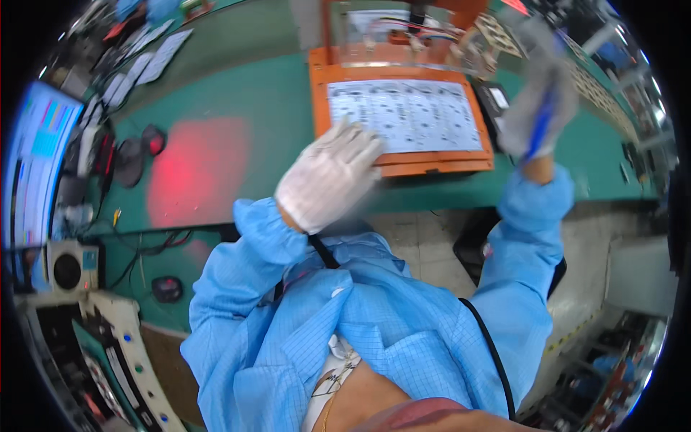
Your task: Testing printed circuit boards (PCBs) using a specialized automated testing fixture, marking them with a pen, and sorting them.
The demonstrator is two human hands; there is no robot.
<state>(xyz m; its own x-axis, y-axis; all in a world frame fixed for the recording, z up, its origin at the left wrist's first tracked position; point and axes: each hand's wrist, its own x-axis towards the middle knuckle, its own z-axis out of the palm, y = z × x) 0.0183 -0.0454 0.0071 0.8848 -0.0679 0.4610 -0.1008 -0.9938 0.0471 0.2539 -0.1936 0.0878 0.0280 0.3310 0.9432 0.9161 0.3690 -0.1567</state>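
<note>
On the orange tray (403, 164), left hand (330, 180) open, fingers spread on the sheet (414, 115); right hand (536, 108) raised, blurred, gripping a blue pen (541, 126).

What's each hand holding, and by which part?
The right hand, gloved and motion-blurred, grips a blue pen-like tool around its shaft. The left hand holds nothing; it rests flat on the orange tray.

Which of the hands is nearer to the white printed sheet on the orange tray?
Left. The left hand touches the white printed sheet's near-left corner; the right hand, holding a blue pen, hovers beyond its right edge.
</note>
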